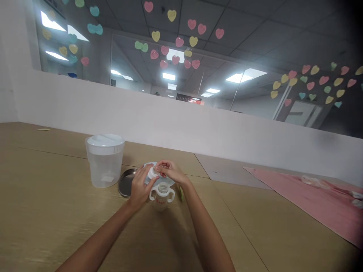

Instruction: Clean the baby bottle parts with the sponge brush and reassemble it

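Note:
Between my two hands is a white bottle collar (152, 173), held above a pale plate. My left hand (141, 184) is closed round its side. The fingers of my right hand (169, 170) pinch at its top, where a small translucent part, perhaps the teat, is mostly covered. Just below stands a clear baby bottle (161, 202), upright and uncapped, with a threaded neck, white side handles and red print. Neither hand grips the bottle. Behind the hands lies the pale plate (170, 182), partly hidden.
A lidded clear plastic pitcher (104, 166) stands at the left. Beside it lies a round metal tray (124, 185), partly behind my left hand. A greenish thing (180, 192) lies by my right wrist. Right, a pink cloth (312, 200) covers the table; a white wall (170, 124) rises behind.

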`<control>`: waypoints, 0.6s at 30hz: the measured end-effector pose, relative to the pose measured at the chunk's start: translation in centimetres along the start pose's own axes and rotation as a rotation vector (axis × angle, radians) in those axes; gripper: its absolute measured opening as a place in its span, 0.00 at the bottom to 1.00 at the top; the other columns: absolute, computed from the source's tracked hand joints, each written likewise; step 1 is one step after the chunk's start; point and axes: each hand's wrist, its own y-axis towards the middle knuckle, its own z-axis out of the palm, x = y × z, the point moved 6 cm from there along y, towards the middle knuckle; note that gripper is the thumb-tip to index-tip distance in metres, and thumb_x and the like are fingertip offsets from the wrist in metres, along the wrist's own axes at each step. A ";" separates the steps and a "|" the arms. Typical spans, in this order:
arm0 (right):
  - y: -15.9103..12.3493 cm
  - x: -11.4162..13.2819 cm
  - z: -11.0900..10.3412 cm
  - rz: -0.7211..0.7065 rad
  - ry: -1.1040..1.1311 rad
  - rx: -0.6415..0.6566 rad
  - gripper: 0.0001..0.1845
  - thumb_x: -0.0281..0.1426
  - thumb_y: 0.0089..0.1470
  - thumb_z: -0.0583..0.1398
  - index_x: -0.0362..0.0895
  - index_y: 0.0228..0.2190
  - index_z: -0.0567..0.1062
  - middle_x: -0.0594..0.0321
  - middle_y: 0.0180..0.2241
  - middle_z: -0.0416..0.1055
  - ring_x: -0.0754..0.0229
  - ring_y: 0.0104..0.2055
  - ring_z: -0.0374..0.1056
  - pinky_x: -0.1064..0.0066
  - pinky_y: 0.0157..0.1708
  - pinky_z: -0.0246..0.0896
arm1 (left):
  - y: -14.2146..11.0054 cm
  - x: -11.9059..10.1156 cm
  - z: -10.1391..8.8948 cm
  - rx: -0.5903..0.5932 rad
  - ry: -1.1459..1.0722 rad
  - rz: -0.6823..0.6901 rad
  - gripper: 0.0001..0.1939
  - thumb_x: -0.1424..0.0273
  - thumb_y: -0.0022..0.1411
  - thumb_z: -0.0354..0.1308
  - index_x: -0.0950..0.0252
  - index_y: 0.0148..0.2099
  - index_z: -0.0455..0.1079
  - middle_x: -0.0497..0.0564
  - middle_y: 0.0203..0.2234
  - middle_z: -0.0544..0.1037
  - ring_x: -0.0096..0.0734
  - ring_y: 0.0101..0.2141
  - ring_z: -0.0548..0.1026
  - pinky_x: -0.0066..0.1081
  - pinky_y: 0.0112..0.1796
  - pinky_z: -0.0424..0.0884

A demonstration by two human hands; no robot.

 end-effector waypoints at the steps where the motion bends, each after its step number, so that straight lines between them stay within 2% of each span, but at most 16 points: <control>1: -0.1 0.5 0.1 -0.010 -0.073 -0.027 0.15 0.40 0.45 0.61 0.41 0.30 0.72 0.68 0.23 0.65 0.69 0.24 0.58 0.76 0.25 0.54 | 0.0 0.2 0.0 -0.005 0.007 -0.006 0.19 0.61 0.62 0.52 0.62 0.52 0.63 0.54 0.46 0.73 0.38 0.48 0.70 0.40 0.53 0.61; 6: -0.7 2.7 0.8 -0.012 -0.553 -0.138 0.07 0.30 0.47 0.59 0.41 0.29 0.73 0.63 0.27 0.71 0.65 0.30 0.63 0.75 0.30 0.55 | -0.5 0.9 0.5 0.023 0.051 0.035 0.18 0.63 0.63 0.49 0.63 0.54 0.62 0.54 0.48 0.73 0.37 0.50 0.69 0.41 0.55 0.60; 10: -1.1 2.8 0.9 0.016 -0.719 -0.180 0.06 0.26 0.42 0.57 0.41 0.27 0.72 0.64 0.25 0.70 0.65 0.27 0.61 0.75 0.28 0.51 | -1.1 0.4 1.1 0.066 0.066 0.105 0.19 0.64 0.64 0.49 0.63 0.55 0.60 0.55 0.49 0.72 0.37 0.51 0.68 0.42 0.56 0.59; 15: -0.6 1.7 1.0 0.003 -0.720 -0.217 0.08 0.22 0.41 0.55 0.42 0.26 0.71 0.66 0.22 0.67 0.66 0.25 0.59 0.76 0.26 0.50 | -1.3 0.5 1.3 0.069 0.062 0.097 0.19 0.64 0.64 0.48 0.62 0.56 0.60 0.55 0.49 0.72 0.38 0.51 0.69 0.44 0.56 0.58; 18: 0.1 0.6 0.5 0.007 -0.548 -0.214 0.06 0.23 0.40 0.55 0.42 0.25 0.70 0.68 0.20 0.66 0.67 0.24 0.60 0.77 0.25 0.52 | -1.1 0.8 1.2 0.068 0.028 0.063 0.20 0.63 0.63 0.50 0.62 0.56 0.61 0.55 0.49 0.72 0.38 0.50 0.70 0.43 0.56 0.58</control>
